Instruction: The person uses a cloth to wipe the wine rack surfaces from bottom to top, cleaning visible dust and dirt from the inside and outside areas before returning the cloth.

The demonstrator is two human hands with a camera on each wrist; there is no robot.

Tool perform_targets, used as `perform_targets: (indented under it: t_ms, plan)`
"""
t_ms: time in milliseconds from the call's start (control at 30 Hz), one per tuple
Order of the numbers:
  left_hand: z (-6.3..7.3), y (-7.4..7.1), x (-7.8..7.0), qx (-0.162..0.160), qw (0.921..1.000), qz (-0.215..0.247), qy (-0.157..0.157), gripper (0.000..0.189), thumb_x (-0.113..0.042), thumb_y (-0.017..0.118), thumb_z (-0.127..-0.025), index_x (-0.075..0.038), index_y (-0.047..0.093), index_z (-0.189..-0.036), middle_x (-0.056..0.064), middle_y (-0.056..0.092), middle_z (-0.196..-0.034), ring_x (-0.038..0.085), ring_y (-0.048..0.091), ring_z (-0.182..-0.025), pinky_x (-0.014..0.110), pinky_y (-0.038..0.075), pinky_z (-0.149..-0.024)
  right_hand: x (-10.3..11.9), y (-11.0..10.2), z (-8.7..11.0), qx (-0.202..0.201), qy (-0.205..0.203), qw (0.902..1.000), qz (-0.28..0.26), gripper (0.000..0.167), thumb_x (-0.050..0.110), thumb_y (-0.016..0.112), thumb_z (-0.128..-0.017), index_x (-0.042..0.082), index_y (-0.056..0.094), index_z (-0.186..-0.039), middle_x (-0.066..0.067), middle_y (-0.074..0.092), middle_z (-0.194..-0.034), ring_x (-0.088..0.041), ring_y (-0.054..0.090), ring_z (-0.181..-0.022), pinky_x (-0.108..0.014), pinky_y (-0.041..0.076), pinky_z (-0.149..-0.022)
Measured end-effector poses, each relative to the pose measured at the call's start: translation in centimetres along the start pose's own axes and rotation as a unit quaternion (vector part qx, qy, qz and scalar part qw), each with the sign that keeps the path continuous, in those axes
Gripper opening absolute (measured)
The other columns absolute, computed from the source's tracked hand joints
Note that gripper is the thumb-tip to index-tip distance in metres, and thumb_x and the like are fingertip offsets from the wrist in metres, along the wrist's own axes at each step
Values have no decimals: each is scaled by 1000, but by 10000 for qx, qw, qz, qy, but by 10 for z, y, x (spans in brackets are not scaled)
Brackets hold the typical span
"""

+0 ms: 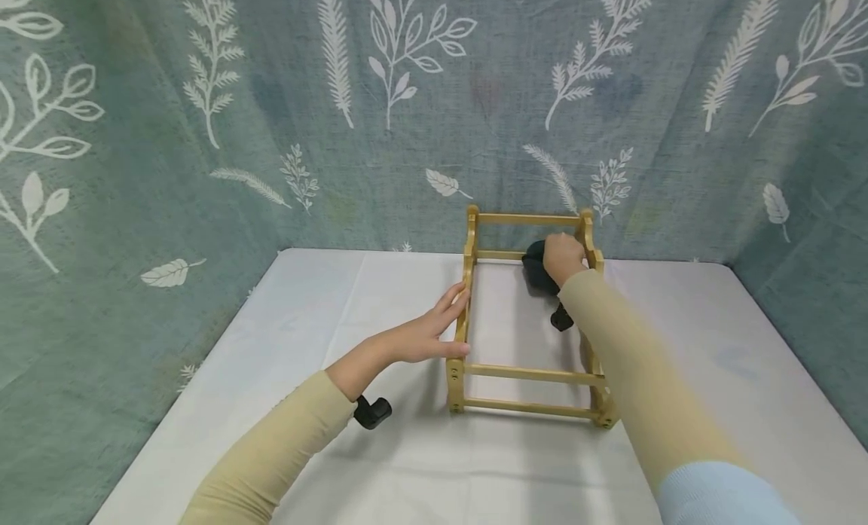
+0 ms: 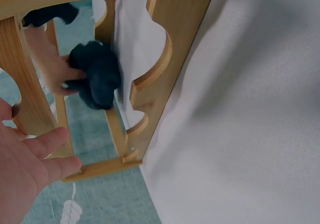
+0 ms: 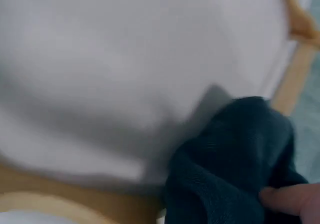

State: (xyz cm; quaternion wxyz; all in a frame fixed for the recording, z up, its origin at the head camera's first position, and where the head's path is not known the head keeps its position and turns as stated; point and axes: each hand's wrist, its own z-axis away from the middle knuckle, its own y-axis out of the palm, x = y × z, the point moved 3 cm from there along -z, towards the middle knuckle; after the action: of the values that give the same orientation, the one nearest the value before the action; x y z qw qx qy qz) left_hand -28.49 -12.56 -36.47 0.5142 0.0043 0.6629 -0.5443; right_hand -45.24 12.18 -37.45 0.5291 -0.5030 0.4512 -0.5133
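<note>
A light wooden rack (image 1: 529, 373) with two side frames and crossbars stands on the white-covered table. My left hand (image 1: 427, 337) rests on its left side frame, fingers straight and spread; the left wrist view shows those fingers (image 2: 47, 141) against the wood. Inside the rack's far right part, my right hand (image 1: 564, 258) grips a dark teal cloth (image 1: 538, 269). The cloth (image 2: 97, 76) looks bunched up in the left wrist view. In the right wrist view one fingertip (image 3: 280, 199) presses into the folds of the cloth; the other fingers are hidden.
A white cloth (image 1: 353, 306) covers the table. Green fabric (image 1: 407, 171) with white leaf prints hangs behind and at both sides, close to the rack's far end. Black wrist-worn devices (image 1: 372, 412) show below both hands. The rack's side panel (image 2: 185, 23) has curved cut-outs.
</note>
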Motion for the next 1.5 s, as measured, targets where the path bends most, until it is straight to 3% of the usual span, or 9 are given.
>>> perform_targets:
  t_ms: [100,267,333,467,667,933,1067,1267,1500]
  plan:
    - [-1,0,0,8,10000,5,34,104,-73,41,-79,-14,-11,-147,-2,-24,-151,24,-5,-140,51,17,-109,7,-16,0,-91,-467,9962,-729,31,5,50,-93,0,54,-124,-24,57,-116,-34,60,-93,-41,52,-69]
    - [0,-2,1,-66,10000,-6,0,100,-71,41,-81,-17,-11,-147,-3,-24,-151,22,-7,-140,50,17,-109,29,-30,-5,-207,-1740,9719,-1572,45,9,63,-86,6,50,-129,-20,48,-132,-37,45,-119,-47,40,-96]
    - [0,-1,2,-49,10000,3,1,101,-73,40,-79,-18,-11,-146,-3,-24,-151,21,-6,-140,49,17,-109,36,-25,-7,-201,-2060,9655,-1577,47,7,63,-86,6,50,-130,-21,48,-131,-37,45,-119,-47,40,-96]
    - [0,3,1,-5,10000,53,-1,105,-79,37,-75,-19,-12,-147,-5,-24,-150,22,-4,-140,50,20,-108,46,-6,-8,-115,-2391,9671,-864,48,4,62,-86,11,49,-132,-23,47,-127,-37,51,-111,-45,45,-88]
    - [1,8,-2,104,9999,59,11,104,-75,39,-78,-17,-12,-147,-5,-25,-150,23,-3,-140,49,21,-108,39,10,-10,329,-2307,9725,-24,49,-4,52,-90,14,46,-135,-26,38,-136,-38,49,-114,-46,44,-90]
    - [0,2,-1,43,10000,-36,25,101,-73,40,-80,-19,-13,-146,-6,-26,-150,23,-4,-140,50,20,-108,5,-6,-13,782,-1860,9786,416,40,-4,55,-87,5,55,-126,-22,49,-130,-37,50,-115,-46,41,-95]
    - [1,1,-1,65,10000,-45,12,97,-68,41,-84,-19,-14,-146,-5,-27,-150,23,-6,-140,50,20,-109,-5,-11,-14,1085,-1758,9783,138,38,-6,51,-89,3,55,-126,-22,48,-131,-38,45,-119,-49,37,-98]
    - [1,5,2,37,10000,36,-14,104,-79,36,-75,-21,-14,-146,-5,-26,-150,21,-6,-140,48,19,-109,5,-34,-10,906,-2356,9659,-577,42,-8,54,-86,4,55,-127,-25,47,-131,-43,41,-120,-50,41,-92]
    - [4,3,3,9,10000,-9,9,107,-82,34,-72,-20,-14,-146,-4,-25,-150,22,-5,-140,49,18,-109,25,-67,-14,3,-2241,9520,-2086,46,1,60,-85,6,51,-130,-25,47,-131,-39,47,-113,-47,42,-84]
